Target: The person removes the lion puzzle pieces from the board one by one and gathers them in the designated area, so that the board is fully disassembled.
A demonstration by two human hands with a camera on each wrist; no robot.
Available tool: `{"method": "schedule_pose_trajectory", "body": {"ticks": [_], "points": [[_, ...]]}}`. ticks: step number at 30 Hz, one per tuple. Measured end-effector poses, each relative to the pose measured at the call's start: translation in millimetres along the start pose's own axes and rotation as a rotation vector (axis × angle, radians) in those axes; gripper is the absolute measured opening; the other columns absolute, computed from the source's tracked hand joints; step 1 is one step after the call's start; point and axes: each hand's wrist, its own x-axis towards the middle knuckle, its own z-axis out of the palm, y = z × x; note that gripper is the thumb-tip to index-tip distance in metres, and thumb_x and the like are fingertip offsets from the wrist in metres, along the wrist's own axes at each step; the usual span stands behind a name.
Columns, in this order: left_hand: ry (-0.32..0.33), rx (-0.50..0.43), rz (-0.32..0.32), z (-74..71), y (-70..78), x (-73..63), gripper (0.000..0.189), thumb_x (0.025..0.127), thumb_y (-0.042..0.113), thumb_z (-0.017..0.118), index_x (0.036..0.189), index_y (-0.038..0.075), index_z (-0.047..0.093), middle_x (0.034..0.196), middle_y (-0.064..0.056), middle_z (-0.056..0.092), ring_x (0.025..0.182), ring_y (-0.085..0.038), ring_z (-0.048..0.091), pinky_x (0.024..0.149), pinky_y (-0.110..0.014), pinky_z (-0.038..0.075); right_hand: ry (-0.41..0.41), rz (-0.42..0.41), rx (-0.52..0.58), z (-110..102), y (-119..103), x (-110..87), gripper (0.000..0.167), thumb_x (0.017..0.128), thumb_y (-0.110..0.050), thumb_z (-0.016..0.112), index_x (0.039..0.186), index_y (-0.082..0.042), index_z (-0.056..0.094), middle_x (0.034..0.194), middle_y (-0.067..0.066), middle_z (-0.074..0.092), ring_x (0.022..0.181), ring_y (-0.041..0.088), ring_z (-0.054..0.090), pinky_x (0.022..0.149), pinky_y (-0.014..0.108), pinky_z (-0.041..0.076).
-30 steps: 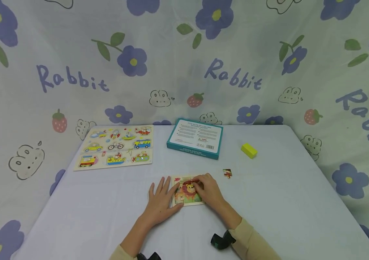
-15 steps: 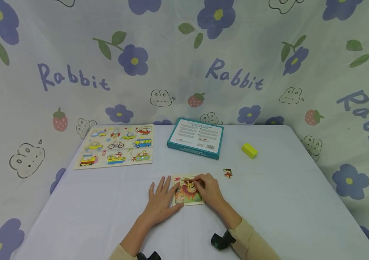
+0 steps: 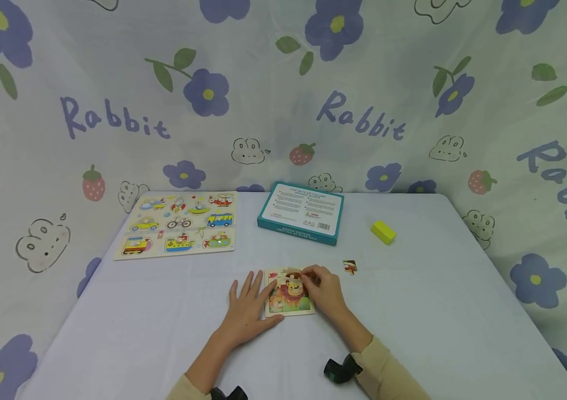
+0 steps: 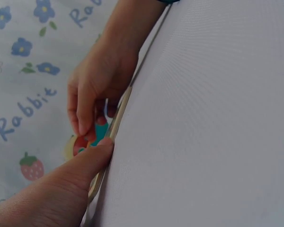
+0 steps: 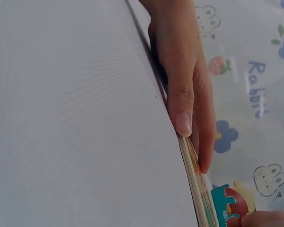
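A small square lion jigsaw puzzle (image 3: 288,304) in a pale wooden frame lies near the middle of the table. My left hand (image 3: 245,312) rests along its left side, fingers spread, thumb at the front edge and index finger on the picture's left part. Over the puzzle's back right part, my right hand (image 3: 324,290) pinches a red-brown and yellow jigsaw piece (image 5: 237,201) between thumb and fingers. In the right wrist view this piece stands tilted above the board. One loose jigsaw piece (image 3: 350,267) lies to the right, behind the right hand.
A teal-edged box (image 3: 300,213) lies at the back centre. To its left is a wooden vehicle puzzle board (image 3: 195,225); to its right, a yellow block (image 3: 383,232). A rabbit-print curtain (image 3: 273,111) hangs behind the white table (image 3: 443,311).
My right hand has shifted slightly right and back, and the pinched jigsaw piece has turned, showing more of its face. The left hand has stayed nearly still.
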Motion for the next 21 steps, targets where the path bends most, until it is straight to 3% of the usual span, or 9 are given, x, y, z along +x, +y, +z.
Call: {"method": "schedule_pose_trajectory", "body": {"ticks": [6, 15, 21], "points": [[-0.003, -0.007, -0.004, 0.8, -0.5, 0.7, 0.081, 0.078, 0.068, 0.05, 0.141, 0.019, 0.038, 0.149, -0.016, 0.021, 0.137, -0.035, 0.011, 0.102, -0.06, 0.002, 0.015, 0.024, 0.044, -0.6, 1.7, 1.1, 0.004, 0.084, -0.01, 0.067, 0.087, -0.01, 0.065, 0.077, -0.006, 0.062, 0.066, 0.009, 0.05, 0.055, 0.021, 0.044], [0.009, -0.003, 0.003, 0.9, -0.3, 0.2, 0.08, 0.078, 0.067, 0.051, 0.14, 0.019, 0.039, 0.148, -0.017, 0.022, 0.137, -0.036, 0.012, 0.102, -0.061, 0.004, 0.023, 0.056, 0.021, -2.6, 2.4, 0.9, 0.005, 0.084, -0.011, 0.066, 0.089, -0.012, 0.065, 0.08, -0.004, 0.061, 0.07, 0.009, 0.052, 0.057, 0.023, 0.044], [0.03, -0.017, 0.009, -1.7, 1.9, 0.6, 0.079, 0.076, 0.065, 0.055, 0.138, 0.017, 0.042, 0.146, -0.019, 0.026, 0.135, -0.038, 0.016, 0.1, -0.062, 0.007, 0.055, 0.099, 0.082, -7.7, 0.5, 3.2, 0.006, 0.083, -0.007, 0.066, 0.087, -0.011, 0.065, 0.077, -0.005, 0.062, 0.069, 0.01, 0.054, 0.057, 0.023, 0.044]]}}
